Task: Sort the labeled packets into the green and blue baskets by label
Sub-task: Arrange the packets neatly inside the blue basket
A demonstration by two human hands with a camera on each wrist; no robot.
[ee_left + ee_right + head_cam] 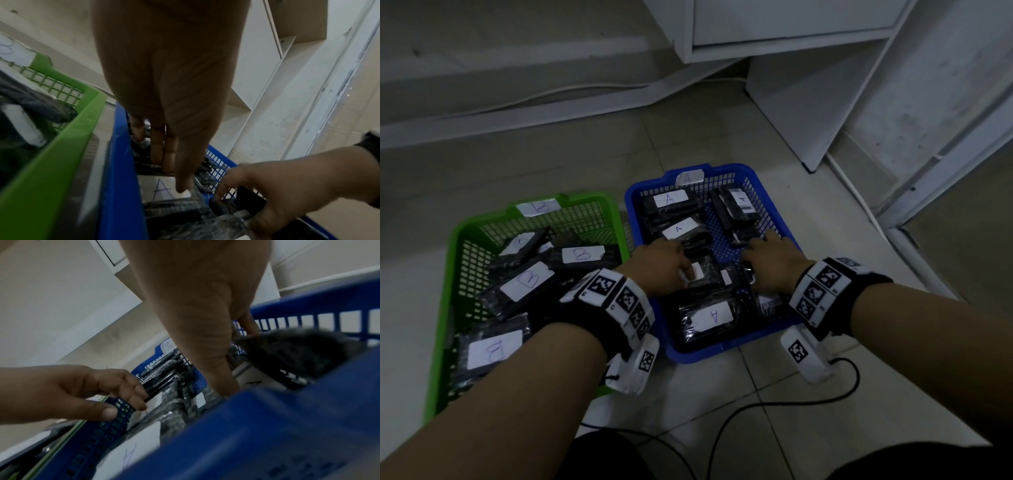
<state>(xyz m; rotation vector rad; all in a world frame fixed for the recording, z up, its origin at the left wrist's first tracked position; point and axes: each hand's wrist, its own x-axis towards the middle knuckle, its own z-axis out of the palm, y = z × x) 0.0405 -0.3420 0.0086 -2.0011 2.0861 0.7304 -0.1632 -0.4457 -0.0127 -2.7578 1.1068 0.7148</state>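
1. Nearest us, our left hand [661,263] reached into the blue basket [702,354], fingers curled around a glossy black packet [700,274].
2. Our right hand [774,262] lay low on crinkly wrapped packets; we could not tell whether it gripped any.
3. Flat A-labelled packets [709,317] lay inside the blue basket's mesh walls.
4. Beside it, the green basket [448,274] held B-labelled packets [527,281].

Head view looks down; both wrist views closely share the blue basket [777,209].
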